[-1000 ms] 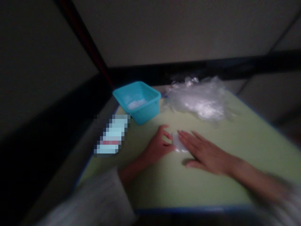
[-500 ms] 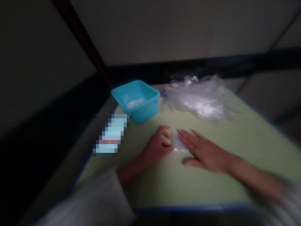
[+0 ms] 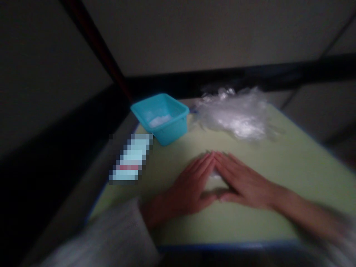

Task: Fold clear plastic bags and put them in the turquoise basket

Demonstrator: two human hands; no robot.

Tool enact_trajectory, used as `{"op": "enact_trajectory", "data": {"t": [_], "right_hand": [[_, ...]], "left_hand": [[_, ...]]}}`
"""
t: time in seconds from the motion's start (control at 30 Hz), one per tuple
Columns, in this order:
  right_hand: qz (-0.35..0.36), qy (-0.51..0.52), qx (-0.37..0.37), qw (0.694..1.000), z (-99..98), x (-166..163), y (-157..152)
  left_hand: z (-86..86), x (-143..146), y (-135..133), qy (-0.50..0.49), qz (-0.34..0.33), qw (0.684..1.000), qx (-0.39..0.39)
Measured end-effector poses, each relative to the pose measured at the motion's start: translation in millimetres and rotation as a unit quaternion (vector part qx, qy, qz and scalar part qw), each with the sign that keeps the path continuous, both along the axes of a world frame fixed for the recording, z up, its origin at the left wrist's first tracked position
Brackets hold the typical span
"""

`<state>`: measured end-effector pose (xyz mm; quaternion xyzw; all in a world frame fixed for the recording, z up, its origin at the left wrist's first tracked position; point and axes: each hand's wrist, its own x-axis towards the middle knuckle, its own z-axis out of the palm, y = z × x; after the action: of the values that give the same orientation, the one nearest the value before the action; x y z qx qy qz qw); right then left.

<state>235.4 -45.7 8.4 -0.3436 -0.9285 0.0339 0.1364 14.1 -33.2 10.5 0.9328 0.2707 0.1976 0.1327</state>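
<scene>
A small white, plastic-looking packet (image 3: 214,174) lies flat on the table, mostly hidden under my fingers. My left hand (image 3: 191,187) rests palm down over its left part, fingers stretched out. From the other side my right hand (image 3: 243,181) presses flat on the packet, also with straight fingers. The fingertips of both hands meet at the top, and the thumbs come together lower down, leaving a gap where a bit of the packet shows.
Beyond my hands stands a turquoise plastic basket (image 3: 174,129) with whitish contents. A heap of clear plastic bags (image 3: 239,115) lies at the back right. At the left edge of the yellow-green table (image 3: 222,230) is a pixelated, phone-like object (image 3: 132,157).
My left hand has gone from curled fingers at the packet's left edge to lying flat over it, meeting the right hand. The right hand has barely moved.
</scene>
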Motion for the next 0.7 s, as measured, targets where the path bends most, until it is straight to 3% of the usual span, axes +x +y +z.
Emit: {"op": "enact_trajectory", "data": {"t": [0.27, 0.7], "right_hand": [[-0.009, -0.017, 0.005, 1.000, -9.0, 2.8, 0.5], [-0.006, -0.031, -0.001, 0.999, -7.0, 3.2, 2.3]], "left_hand": [[-4.2, -2.0, 1.2, 0.122, 0.015, 0.992, -0.015], [-6.0, -1.1, 3.2, 0.154, 0.017, 0.988, -0.009]]}}
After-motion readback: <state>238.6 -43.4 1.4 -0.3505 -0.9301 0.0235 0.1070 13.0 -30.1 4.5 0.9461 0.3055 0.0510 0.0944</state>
